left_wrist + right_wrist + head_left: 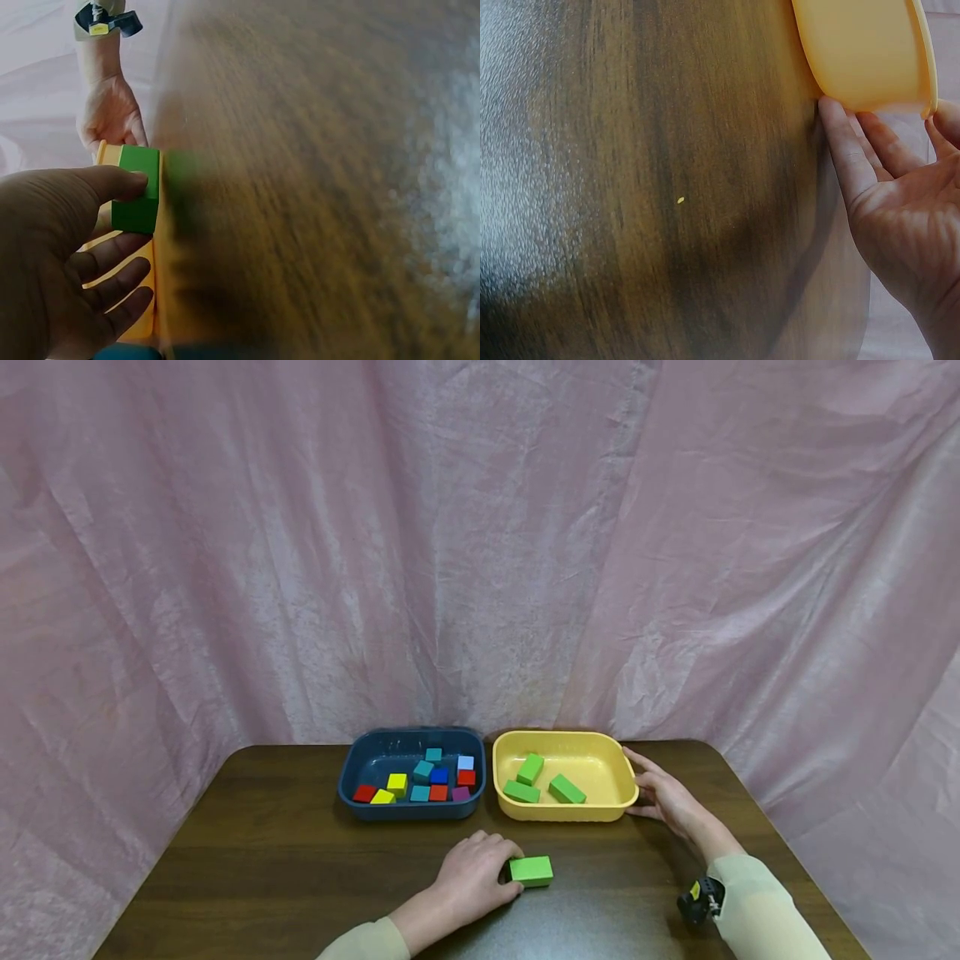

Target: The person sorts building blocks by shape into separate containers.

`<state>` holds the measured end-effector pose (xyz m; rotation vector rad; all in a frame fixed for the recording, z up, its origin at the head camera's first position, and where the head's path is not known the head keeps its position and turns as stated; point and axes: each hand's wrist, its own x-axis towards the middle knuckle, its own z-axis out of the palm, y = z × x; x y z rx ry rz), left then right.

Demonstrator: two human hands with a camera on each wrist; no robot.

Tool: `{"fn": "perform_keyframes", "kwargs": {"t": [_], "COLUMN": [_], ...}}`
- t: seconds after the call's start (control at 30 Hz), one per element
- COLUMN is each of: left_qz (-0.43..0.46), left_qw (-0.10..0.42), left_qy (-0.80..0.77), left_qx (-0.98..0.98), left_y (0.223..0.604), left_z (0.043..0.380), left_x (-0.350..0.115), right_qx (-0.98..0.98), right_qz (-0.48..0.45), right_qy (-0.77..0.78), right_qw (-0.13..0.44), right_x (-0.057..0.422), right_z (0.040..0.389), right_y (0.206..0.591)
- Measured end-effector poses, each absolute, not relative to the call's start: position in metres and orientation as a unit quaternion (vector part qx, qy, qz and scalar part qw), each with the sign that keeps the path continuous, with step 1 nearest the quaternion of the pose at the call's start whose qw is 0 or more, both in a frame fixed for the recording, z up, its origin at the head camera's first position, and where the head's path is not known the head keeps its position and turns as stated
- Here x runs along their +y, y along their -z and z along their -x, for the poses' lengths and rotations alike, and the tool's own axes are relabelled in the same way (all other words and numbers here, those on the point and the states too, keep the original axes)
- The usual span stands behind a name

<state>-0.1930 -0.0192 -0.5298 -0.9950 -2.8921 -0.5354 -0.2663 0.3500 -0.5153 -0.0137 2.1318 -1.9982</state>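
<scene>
In the head view my left hand point(472, 877) pinches a green rectangular block point(531, 871) between thumb and index finger, low over the tabletop in front of the tubs. The left wrist view has the same block point(137, 187) between thumb and fingers, the other fingers free of it. At the right end of the yellow tub point(570, 812), my right hand point(669, 797) touches the outer wall with spread, mostly straight fingers. Several green blocks point(567, 789) lie inside that tub. From the right wrist view, the fingertips point(832, 109) meet the tub's lower edge.
A dark blue tub point(412, 811) stands just left of the yellow one, with several small cubes, such as a yellow cube point(397, 784) and a red cube point(467, 777). Pink curtains point(480, 543) hang behind the brown wooden table point(255, 860).
</scene>
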Motion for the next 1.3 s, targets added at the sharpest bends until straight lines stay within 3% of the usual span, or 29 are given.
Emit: {"fn": "perform_keyframes", "kwargs": {"t": [0.33, 0.63, 0.93, 1.3], "left_qz": [0.335, 0.326, 0.336, 0.338], "left_qw": [0.062, 0.042, 0.088, 0.105], "left_qy": [0.188, 0.216, 0.221, 0.227], "left_qx": [-0.921, -0.919, -0.911, -0.907], "left_y": [0.525, 0.510, 0.500, 0.481], "left_z": [0.189, 0.188, 0.186, 0.189], "left_x": [-0.021, -0.020, -0.022, -0.023], "right_qx": [0.726, 0.725, 0.726, 0.728], "right_qz": [0.005, -0.001, 0.019, 0.005], "right_qy": [0.679, 0.680, 0.678, 0.677], "right_qw": [0.112, 0.109, 0.112, 0.113], "right_x": [0.350, 0.348, 0.348, 0.348], "right_z": [0.265, 0.265, 0.264, 0.264], "right_y": [0.514, 0.514, 0.514, 0.514]}}
